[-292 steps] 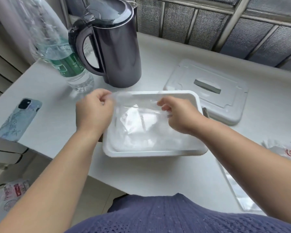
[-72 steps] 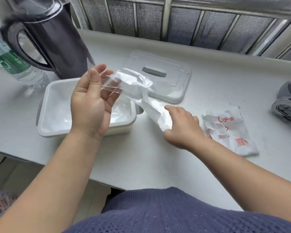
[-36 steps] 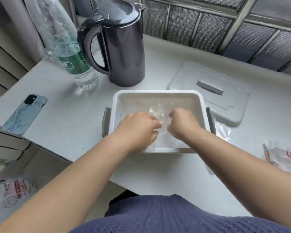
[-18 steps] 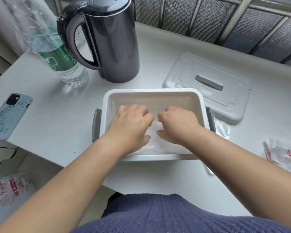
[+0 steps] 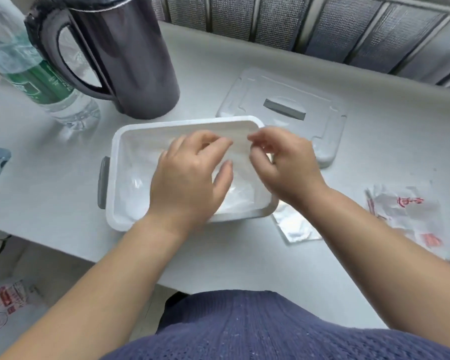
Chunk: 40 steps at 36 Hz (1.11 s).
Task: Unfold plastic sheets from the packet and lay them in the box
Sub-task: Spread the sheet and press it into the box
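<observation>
Since the frame half a second back, both hands have risen off the box floor. The left hand [image 5: 190, 178] now hovers over the box [image 5: 114, 183], fingers relaxed and spread, gripping nothing. The right hand [image 5: 283, 167] is over the far right corner with fingers loosely curled. Whether it pinches a film edge cannot be told, as the film is clear and the hand blurred.

Judgement: the current sheet is laid and released, so the next is due.

The plastic sheets [image 5: 240, 197] lie on the box floor, clear, glossy and crinkled, not fully flat. A further folded sheet [image 5: 296, 227] lies on the table just beside the box's near right corner, with the packet [image 5: 403, 211] further right.
</observation>
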### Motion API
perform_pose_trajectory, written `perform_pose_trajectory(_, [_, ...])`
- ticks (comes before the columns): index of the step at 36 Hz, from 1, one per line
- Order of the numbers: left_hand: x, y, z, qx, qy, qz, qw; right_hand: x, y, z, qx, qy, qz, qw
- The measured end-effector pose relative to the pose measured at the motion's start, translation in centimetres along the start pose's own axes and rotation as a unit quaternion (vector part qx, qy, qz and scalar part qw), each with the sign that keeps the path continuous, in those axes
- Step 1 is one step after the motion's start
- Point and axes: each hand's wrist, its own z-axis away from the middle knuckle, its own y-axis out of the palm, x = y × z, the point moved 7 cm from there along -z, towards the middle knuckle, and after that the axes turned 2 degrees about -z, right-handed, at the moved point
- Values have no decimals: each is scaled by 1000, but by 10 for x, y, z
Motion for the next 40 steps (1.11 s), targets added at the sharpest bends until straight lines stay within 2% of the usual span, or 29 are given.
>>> perform_pose_trajectory(2, [-33, 6, 4, -39, 47, 28, 998, -28, -14, 12, 0, 82, 11, 997])
perform_pose_trajectory(4, [-67, 17, 13, -65, 101, 47, 992, -64, -25, 32, 40, 147, 53, 987])
perform_pose_trajectory(6, [-98, 35, 27, -59, 150, 64, 985, -98, -34, 53, 100, 193, 94, 972])
perform_pose_trajectory(9, [-124, 80, 49, 16, 190, 63, 980, -136, -30, 87, 244, 231, 144, 931])
perform_pose_trajectory(11, [-130, 117, 63, 91, 189, 35, 977, -151, -26, 110, 338, 221, 187, 895])
perform_pose_trajectory(12, [-130, 134, 71, 132, 188, 13, 973, -154, -24, 117, 360, 213, 205, 885])
perform_pose_trajectory(14, [-132, 166, 84, 206, 184, -45, 960, -160, -28, 127, 369, 208, 211, 881])
perform_pose_trajectory(16, [-125, 182, 89, 241, 149, -100, 954, -164, -31, 134, 367, 205, 190, 888])
perform_pose_trajectory(20, [-128, 181, 85, 192, 165, -124, 959, -170, -39, 147, 369, 237, 141, 888])
perform_pose_trajectory(22, [-130, 180, 84, 195, 165, -130, 958, -173, -44, 148, 364, 245, 117, 891])
perform_pose_trajectory(25, [-124, 175, 77, 222, 77, -59, 970, -176, -55, 138, 313, 267, 88, 907])
perform_pose_trajectory(26, [-119, 175, 75, 225, 14, -19, 974, -177, -59, 134, 292, 276, 76, 912])
perform_pose_trajectory(27, [-111, 176, 74, 255, -75, 18, 964, -177, -63, 130, 269, 284, 63, 918])
perform_pose_trajectory(28, [-104, 173, 74, 264, -168, 79, 947, -175, -66, 126, 245, 290, 49, 924])
perform_pose_trajectory(30, [-97, 168, 75, 227, -283, 192, 912, -170, -74, 119, 186, 296, 11, 937])
perform_pose_trajectory(34, [-96, 160, 75, 162, -392, 369, 827, -153, -81, 112, 83, 287, -126, 946])
perform_pose_trajectory(37, [-102, 152, 72, 136, -426, 453, 771, -135, -65, 117, 169, 276, -199, 925])
perform_pose_trajectory(40, [-110, 137, 65, 103, -418, 501, 751, -133, -48, 127, 278, 261, -120, 917])
